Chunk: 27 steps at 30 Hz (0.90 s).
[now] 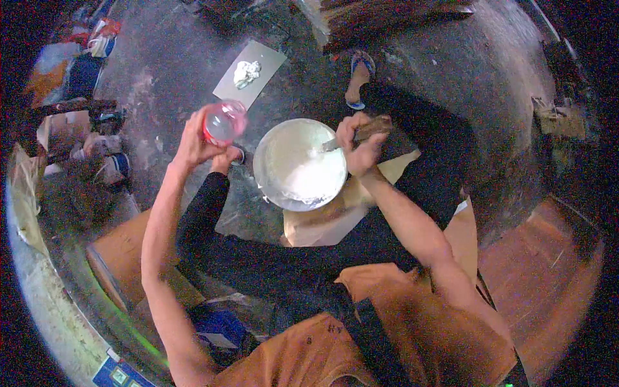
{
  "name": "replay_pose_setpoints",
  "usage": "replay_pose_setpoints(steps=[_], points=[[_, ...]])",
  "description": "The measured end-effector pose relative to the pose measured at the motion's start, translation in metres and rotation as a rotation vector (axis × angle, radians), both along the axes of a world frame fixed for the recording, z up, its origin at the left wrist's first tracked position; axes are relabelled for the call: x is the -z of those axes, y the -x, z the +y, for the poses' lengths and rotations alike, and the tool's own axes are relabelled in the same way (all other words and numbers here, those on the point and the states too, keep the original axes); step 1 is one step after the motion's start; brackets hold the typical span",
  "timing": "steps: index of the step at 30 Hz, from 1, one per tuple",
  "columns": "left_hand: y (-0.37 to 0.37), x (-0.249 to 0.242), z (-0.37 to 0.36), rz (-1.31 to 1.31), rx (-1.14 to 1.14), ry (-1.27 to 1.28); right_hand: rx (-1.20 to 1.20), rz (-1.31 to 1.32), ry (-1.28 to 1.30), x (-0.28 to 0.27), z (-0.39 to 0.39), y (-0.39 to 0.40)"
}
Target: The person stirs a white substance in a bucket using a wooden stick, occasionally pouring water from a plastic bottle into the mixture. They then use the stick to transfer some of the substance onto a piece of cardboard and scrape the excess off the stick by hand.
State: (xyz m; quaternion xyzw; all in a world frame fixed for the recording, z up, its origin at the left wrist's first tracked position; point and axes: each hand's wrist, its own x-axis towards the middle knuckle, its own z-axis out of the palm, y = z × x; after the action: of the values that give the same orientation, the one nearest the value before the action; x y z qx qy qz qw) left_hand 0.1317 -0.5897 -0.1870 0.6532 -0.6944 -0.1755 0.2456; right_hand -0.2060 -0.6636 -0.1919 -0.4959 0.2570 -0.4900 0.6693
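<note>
My left hand (193,143) is wrapped round a clear container with a reddish-pink tint (224,124), held up to the left of a round metal bowl (274,195). Its contents, if any, are hard to make out. White paste (308,180) covers the inside of the bowl, thickest towards the near side. At the bowl's right rim, my right hand (361,149) is closed round a scraper with a brown handle (375,127). The scraper's blade (330,146) reaches over the rim into the bowl; its tip is lost against the bright white.
Beyond the bowl, a pale board (267,59) bearing a white lump (246,74) lies on the dark floor. Cardboard (322,229) is under and beside the bowl. My legs, in black trousers, flank it. Clutter (87,71) lines the left; wooden boards (541,264) lie right.
</note>
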Motion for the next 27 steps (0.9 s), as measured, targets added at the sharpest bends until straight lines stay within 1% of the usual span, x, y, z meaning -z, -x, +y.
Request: replay_pose_setpoints(steps=[4, 5, 8, 9, 12, 13, 15, 16, 17, 20, 21, 23, 24, 27], points=[[-0.007, 0.035, -0.037, -0.098, -0.147, 0.103, 0.032, -0.045, -0.009, 0.007, 0.017, 0.004], [-0.011, 0.057, -0.05, -0.152, -0.159, 0.128, 0.042, -0.004, -0.025, 0.012, 0.02, 0.009], [0.007, 0.086, -0.094, -0.066, -0.248, 0.077, 0.095, 0.021, -0.009, 0.028, 0.024, 0.019], [0.014, 0.098, -0.111, 0.013, -0.233, 0.094, 0.017, -0.004, -0.053, 0.029, 0.022, 0.025], [0.034, 0.14, -0.162, 0.249, -0.187, 0.146, 0.086, -0.156, -0.085, 0.046, 0.027, 0.032], [0.043, 0.144, -0.178, 0.257, -0.163, 0.205, 0.065, -0.142, -0.065, 0.047, 0.025, 0.035], [0.048, 0.173, -0.209, 0.203, -0.205, 0.204, 0.025, -0.113, -0.027, 0.048, 0.022, 0.041], [0.058, 0.176, -0.217, 0.176, -0.225, 0.204, 0.007, -0.12, -0.018, 0.053, 0.022, 0.045], [0.066, 0.179, -0.223, 0.205, -0.266, 0.18, -0.012, -0.127, -0.01, 0.057, 0.021, 0.048], [0.071, 0.214, -0.239, 0.196, -0.229, 0.147, 0.028, -0.168, -0.064, 0.068, 0.032, 0.055], [0.078, 0.212, -0.24, 0.116, -0.275, 0.145, 0.058, -0.184, -0.095, 0.067, 0.036, 0.054], [0.075, 0.214, -0.246, 0.066, -0.225, 0.075, 0.082, -0.167, -0.118, 0.061, 0.038, 0.051], [0.075, 0.205, -0.246, 0.042, -0.202, 0.036, 0.075, -0.13, -0.113, 0.058, 0.034, 0.049], [0.067, 0.162, -0.24, -0.147, -0.128, -0.243, 0.07, -0.066, -0.09, 0.044, 0.022, 0.041]])
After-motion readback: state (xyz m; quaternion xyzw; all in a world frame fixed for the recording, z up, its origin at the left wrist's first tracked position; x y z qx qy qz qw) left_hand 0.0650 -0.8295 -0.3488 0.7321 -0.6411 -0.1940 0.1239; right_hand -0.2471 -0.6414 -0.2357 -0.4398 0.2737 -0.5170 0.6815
